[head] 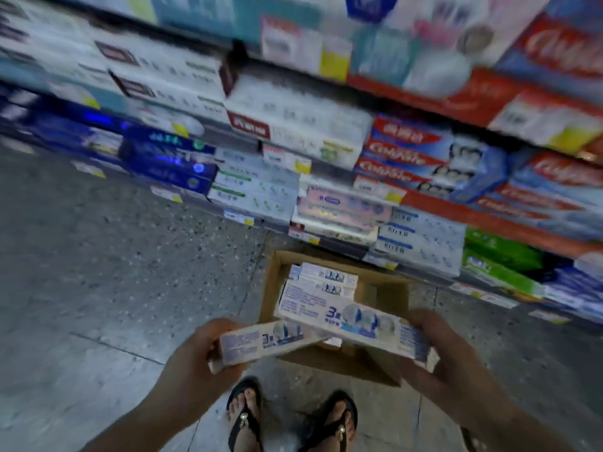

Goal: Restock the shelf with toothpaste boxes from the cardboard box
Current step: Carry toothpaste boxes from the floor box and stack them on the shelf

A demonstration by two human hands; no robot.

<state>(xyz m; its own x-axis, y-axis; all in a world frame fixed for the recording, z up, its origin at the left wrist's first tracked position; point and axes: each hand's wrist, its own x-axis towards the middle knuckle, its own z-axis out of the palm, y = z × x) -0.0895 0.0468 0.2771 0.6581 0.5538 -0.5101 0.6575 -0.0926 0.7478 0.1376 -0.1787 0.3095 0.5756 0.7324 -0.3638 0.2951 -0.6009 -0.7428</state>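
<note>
Left hand (192,357) is gripping one end of a toothpaste box (264,342), fingers curled round it, and is holding it level above the near left corner of the cardboard box (388,288). Right hand (447,363) is clamping the right end of a wider toothpaste pack (352,316), thumb on top; blur is preventing a count of the boxes in it. The pack is hanging over the open cardboard box, its near edge overlapping the box in the left hand.

The cardboard box is standing on the floor (98,272), just in front of the bottom edge of the shelf (235,136). More toothpaste boxes (326,277) are lying inside it, against its far left corner. The shelf tiers are carrying stacked stock. Two feet in black sandals (244,415) are standing at the near side of the cardboard box.
</note>
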